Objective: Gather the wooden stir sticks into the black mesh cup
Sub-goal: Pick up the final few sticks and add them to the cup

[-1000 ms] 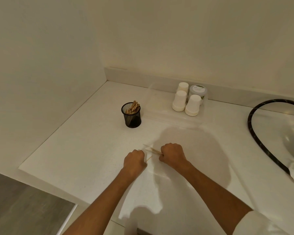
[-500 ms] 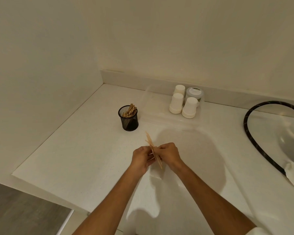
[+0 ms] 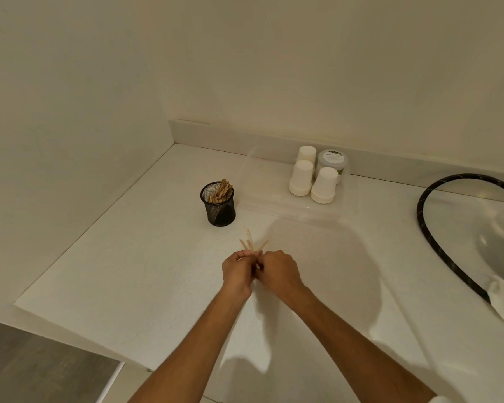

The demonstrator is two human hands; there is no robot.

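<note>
A black mesh cup (image 3: 219,210) stands on the white counter (image 3: 128,271), with several wooden stir sticks (image 3: 222,191) leaning inside it. Nearer to me, my left hand (image 3: 237,270) and my right hand (image 3: 278,270) meet knuckle to knuckle above the counter. Both grip a small bunch of wooden stir sticks (image 3: 252,242) whose tips fan upward from between the fingers. The lower ends of that bunch are hidden inside my hands. The hands are a short way in front of and to the right of the cup.
Three upturned stacks of white paper cups (image 3: 311,179) and a lidded tub (image 3: 331,162) stand in a clear tray (image 3: 262,199) at the back wall. A black hose (image 3: 437,242) curves over the counter at the right. Walls close the left and back.
The sticks lay low between my hands on the counter a second ago; since then both hands have lifted them, turned them upright and come close together.
</note>
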